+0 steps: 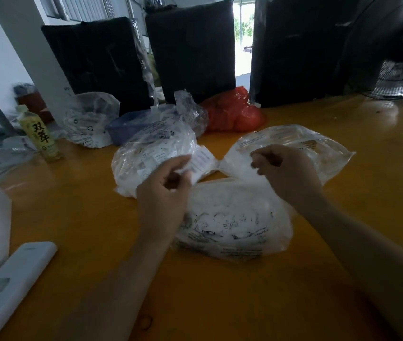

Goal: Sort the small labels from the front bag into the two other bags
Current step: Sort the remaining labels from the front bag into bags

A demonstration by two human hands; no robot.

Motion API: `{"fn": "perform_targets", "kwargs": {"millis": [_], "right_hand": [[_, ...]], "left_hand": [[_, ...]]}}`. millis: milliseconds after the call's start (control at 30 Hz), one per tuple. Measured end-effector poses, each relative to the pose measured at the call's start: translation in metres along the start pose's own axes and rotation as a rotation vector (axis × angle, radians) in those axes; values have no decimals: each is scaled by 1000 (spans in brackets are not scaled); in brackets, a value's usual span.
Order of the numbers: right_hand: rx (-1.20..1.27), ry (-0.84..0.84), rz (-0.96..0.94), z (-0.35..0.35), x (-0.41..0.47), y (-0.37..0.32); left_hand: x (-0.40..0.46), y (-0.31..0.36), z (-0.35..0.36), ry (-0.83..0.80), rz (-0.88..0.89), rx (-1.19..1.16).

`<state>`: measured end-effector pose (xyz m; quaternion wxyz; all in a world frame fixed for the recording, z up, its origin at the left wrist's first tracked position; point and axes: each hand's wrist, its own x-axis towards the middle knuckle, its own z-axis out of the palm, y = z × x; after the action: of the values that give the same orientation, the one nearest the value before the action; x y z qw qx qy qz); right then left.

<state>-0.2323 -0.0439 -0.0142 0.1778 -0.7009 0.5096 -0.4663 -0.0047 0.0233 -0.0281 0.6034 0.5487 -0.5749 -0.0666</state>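
Three clear plastic bags of small white labels lie on the yellow table [220, 303]. The front bag [235, 225] sits nearest me, between my arms. The left bag [146, 156] lies behind it to the left, the right bag [294, 148] behind it to the right. My left hand [163, 190] hovers over the left bag's mouth, its fingers curled and pinching a small white label [201, 162]. My right hand [284, 173] is above the right bag's near edge with curled fingers; whether it holds a label is hidden.
A green drink bottle [40, 134] stands at the left, with another clear bag [89, 119], a blue tray [126, 126] and a red bag [235, 112] behind. Black bundles [190, 50] line the back. A fan [392, 57] is far right. A white device [10, 284] lies front left.
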Motion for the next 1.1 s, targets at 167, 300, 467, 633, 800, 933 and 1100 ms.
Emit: {"fn": "perform_targets", "kwargs": {"millis": [167,300,467,633,800,933,1100], "right_hand": [[-568,-91,44,-16,19,39],[-695,-310,70,-12,19,46],[-689,-185,8,-13,19,46],[-704,-80,-31,-16,19,41],[-615,-4,-72,-19,14,33],[-536,99,-176,-16,13,23],[-258,-36,-337,-8,2,-1]], "left_hand": [[33,-25,-34,206,71,310],[40,-46,-33,-4,45,574],[38,-56,-25,-125,-21,890],[41,-56,-24,-293,-19,663],[32,-50,-20,-311,7,565],[24,-37,-16,-137,135,526],[8,-14,-1,-189,225,232]]}}
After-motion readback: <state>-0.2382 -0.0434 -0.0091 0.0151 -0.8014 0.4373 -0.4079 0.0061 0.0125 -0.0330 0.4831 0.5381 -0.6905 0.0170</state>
